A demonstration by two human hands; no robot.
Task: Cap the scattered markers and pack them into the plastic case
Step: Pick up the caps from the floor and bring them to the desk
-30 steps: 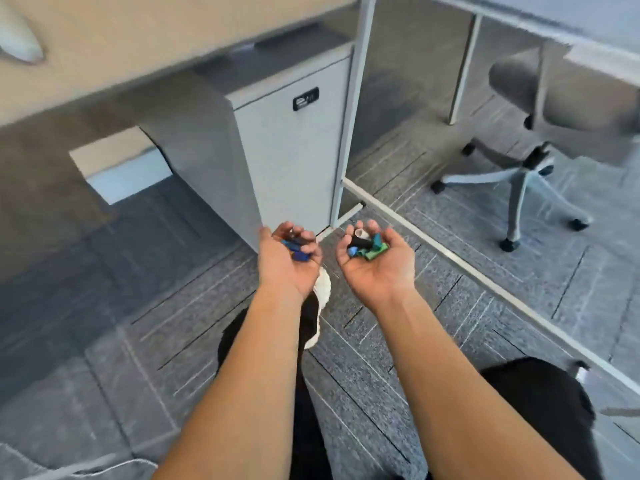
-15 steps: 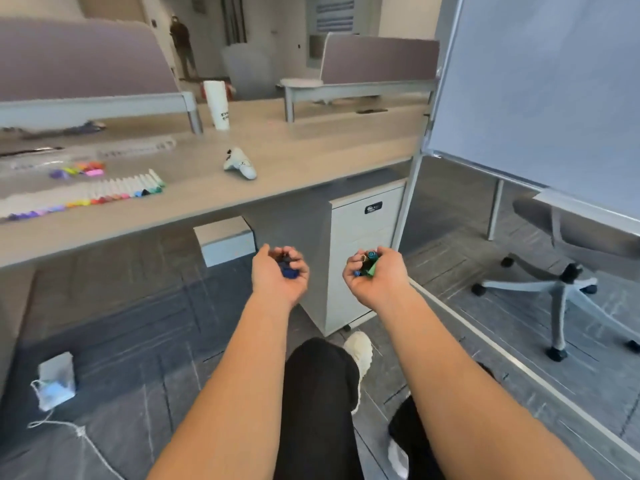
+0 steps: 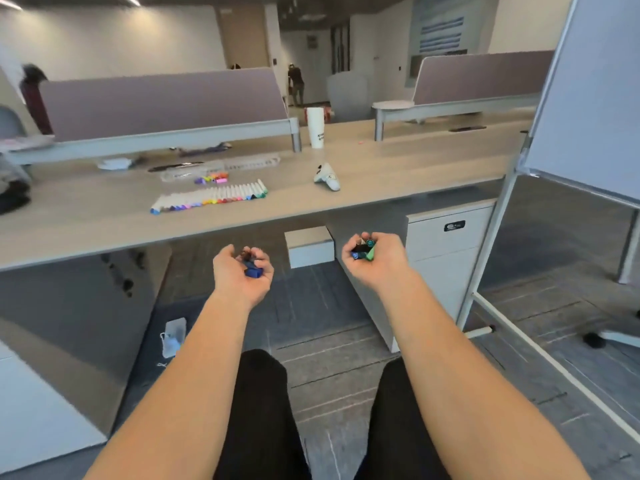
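The person faces the bench (image 3: 104, 237) with both palms turned up below its front edge. The left hand (image 3: 242, 275) is cupped, fingers curled in over a few loose caps (image 3: 252, 270), blue and dark ones. The right hand (image 3: 377, 259) is cupped the same way round its own small heap of green, black and blue caps. Neither hand holds a marker.

The row of markers (image 3: 211, 199) lies side by side on the bench, well apart from both hands, coloured ends toward the person. From here it is too small to tell which of them have caps on. Just behind the row sits a little pile of bright pieces (image 3: 212, 178), caps or short markers, I cannot tell which. Beside that lies what looks like the clear plastic case (image 3: 188, 173), with nothing visibly packed in it. A paper cup (image 3: 317, 128) stands farther back.

By my reading the task is at an early stage: the caps are gathered, but they must be brought up to the bench, matched by colour and pressed on. All of the packing is left to do
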